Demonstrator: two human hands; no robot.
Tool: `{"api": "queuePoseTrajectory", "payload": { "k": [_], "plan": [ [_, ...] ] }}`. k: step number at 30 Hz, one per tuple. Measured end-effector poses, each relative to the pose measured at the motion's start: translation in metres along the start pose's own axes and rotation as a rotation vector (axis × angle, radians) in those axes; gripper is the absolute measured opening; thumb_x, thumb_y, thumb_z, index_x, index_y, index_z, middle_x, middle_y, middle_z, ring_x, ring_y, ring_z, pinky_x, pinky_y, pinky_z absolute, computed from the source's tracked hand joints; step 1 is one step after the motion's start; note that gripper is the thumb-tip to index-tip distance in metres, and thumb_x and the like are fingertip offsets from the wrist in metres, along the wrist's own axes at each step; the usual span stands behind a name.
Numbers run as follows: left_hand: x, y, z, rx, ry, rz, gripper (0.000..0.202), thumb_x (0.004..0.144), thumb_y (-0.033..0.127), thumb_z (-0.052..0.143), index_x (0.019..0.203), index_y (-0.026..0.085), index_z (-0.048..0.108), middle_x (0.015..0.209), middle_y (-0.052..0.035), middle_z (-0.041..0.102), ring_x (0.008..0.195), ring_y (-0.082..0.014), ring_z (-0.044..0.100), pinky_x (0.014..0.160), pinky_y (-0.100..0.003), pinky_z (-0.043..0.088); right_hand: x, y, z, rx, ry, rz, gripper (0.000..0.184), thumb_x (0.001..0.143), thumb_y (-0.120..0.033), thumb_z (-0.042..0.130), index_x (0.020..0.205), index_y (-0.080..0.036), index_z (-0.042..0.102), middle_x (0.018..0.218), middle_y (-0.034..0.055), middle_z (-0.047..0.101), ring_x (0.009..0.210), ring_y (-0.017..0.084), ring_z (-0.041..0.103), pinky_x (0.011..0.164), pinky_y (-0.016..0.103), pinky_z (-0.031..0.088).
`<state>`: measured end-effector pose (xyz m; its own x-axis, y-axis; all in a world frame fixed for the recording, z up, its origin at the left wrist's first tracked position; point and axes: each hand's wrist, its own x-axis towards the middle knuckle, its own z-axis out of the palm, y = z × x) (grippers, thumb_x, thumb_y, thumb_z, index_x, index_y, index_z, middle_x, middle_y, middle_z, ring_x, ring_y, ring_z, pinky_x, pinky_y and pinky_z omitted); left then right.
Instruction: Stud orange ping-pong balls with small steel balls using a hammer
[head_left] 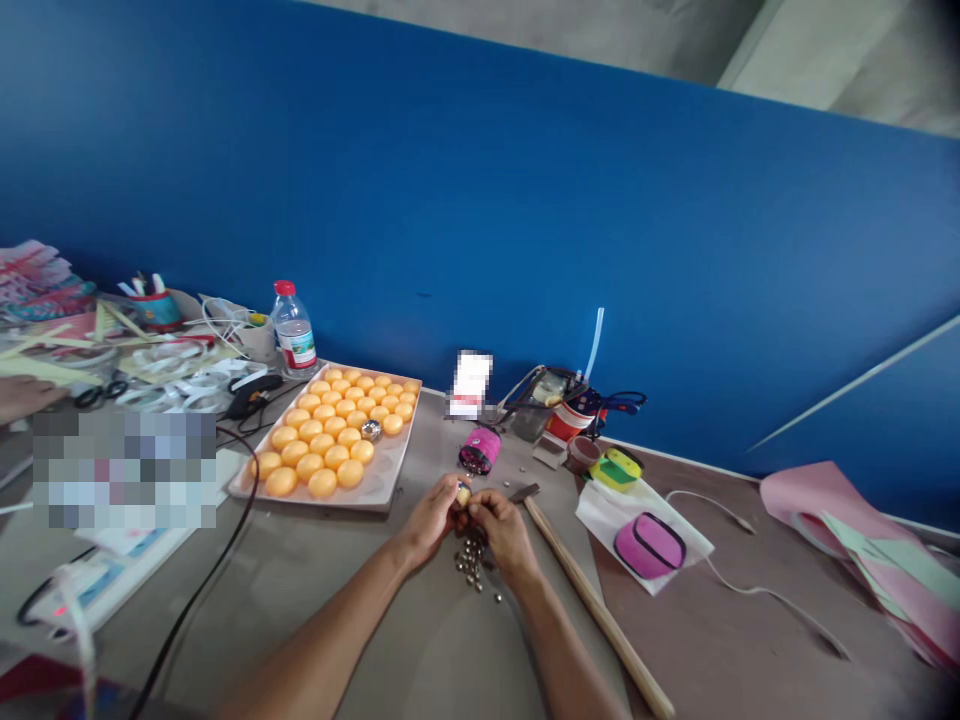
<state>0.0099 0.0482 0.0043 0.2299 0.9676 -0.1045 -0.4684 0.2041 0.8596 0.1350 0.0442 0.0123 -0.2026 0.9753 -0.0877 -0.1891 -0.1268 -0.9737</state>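
My left hand [433, 518] and my right hand [504, 528] meet over the table, fingers pinched together around a small pale ball-like piece [463, 494] held between them. Just below the hands lies a loose cluster of small metal beads [472, 566]. A pink cup [480, 449] with dark beads lies tipped a little beyond the hands. A tray [390, 482] of several orange balls [330, 440] stands to the left. A hammer [585, 590] with a long wooden handle lies right of my right hand.
A water bottle [293, 330], tape rolls and cables crowd the back left. A black cable [202, 590] runs across the front left. Small cases, pink [649, 544] and yellow-green [616, 467], rest on white paper. Pink paper sheets [862, 540] lie far right. A blue wall [525, 220] backs the table.
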Motion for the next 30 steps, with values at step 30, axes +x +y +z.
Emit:
{"api": "queuePoseTrajectory", "payload": {
  "k": [30],
  "plan": [
    [0.006, 0.008, 0.0, -0.261, 0.128, -0.079, 0.04, 0.075, 0.05, 0.057, 0.093, 0.014, 0.052, 0.066, 0.0009, 0.054, 0.045, -0.0095, 0.046, 0.043, -0.022, 0.032, 0.005, -0.003, -0.016, -0.436, 0.165, -0.195, 0.017, 0.073, -0.034, 0.054, 0.071, -0.018, 0.058, 0.059, -0.0012, 0.055, 0.057, 0.013, 0.049, 0.057, 0.025, 0.039]
  ]
}}
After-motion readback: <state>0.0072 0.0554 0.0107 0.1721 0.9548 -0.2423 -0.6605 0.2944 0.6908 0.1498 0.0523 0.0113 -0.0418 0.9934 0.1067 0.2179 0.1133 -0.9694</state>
